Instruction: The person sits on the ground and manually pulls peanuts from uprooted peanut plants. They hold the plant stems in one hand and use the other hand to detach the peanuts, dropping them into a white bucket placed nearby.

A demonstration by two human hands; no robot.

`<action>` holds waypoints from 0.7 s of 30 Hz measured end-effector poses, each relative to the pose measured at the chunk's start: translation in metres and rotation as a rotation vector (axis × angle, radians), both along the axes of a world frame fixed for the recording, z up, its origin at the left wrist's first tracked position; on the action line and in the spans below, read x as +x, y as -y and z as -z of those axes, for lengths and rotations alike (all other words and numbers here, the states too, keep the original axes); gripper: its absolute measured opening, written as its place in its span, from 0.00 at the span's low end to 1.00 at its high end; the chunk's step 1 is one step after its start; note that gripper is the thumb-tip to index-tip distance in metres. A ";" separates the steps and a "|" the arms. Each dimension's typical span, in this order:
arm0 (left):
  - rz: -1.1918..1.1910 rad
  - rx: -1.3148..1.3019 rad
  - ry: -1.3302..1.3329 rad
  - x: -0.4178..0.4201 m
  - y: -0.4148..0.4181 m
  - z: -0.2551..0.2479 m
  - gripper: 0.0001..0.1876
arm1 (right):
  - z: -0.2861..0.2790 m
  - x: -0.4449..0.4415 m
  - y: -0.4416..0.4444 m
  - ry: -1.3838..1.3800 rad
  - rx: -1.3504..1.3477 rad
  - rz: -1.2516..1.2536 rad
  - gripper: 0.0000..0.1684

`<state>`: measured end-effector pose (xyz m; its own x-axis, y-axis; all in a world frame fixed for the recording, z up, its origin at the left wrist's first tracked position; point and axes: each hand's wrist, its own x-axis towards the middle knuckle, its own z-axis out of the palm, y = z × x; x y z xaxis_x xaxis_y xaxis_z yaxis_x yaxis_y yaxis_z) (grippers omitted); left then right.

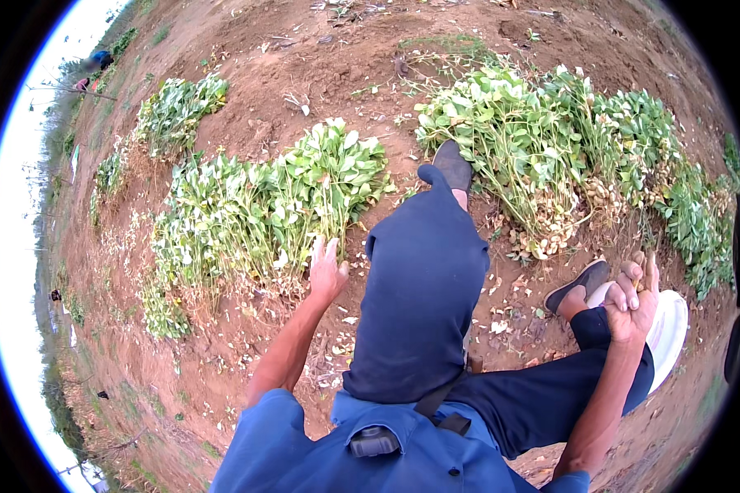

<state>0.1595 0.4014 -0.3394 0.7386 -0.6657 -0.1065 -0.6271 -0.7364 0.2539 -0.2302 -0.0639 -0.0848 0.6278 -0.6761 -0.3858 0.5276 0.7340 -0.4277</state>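
My left hand [328,268] is at the stems of the near end of a row of uprooted peanut plants [240,209], fingers apart; whether it touches them I cannot tell. My right hand [633,296] is raised over my bent right leg, fingers curled around something small and yellowish-brown, perhaps a peanut pod. Beneath and beside that hand shows a white basin or bucket [669,333], its inside mostly hidden. Past my feet on the right lies another heap of peanut plants [524,135], with clusters of pale peanut pods [549,228] at the root ends.
My legs, in dark trousers, bend between the two rows, and one shoe [453,165] touches the right heap's leaves. Reddish soil [320,80] carries scattered dry leaves. More plants [182,111] lie farther left. People are far off at the upper left.
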 end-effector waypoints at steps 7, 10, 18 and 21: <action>-0.210 0.038 -0.389 -0.005 -0.036 0.016 0.37 | -0.038 -0.151 0.082 -0.107 -0.466 0.261 0.19; -0.139 -0.003 -0.302 -0.006 -0.003 -0.003 0.28 | -0.037 -0.223 0.100 -0.604 -0.627 0.597 0.14; 0.018 0.108 -0.555 0.028 0.062 -0.063 0.17 | 0.089 -0.387 0.137 -1.933 -0.550 0.240 0.34; 0.013 -0.259 -0.675 0.052 0.115 -0.103 0.16 | 0.109 -0.465 0.145 -2.412 -0.991 -0.183 0.38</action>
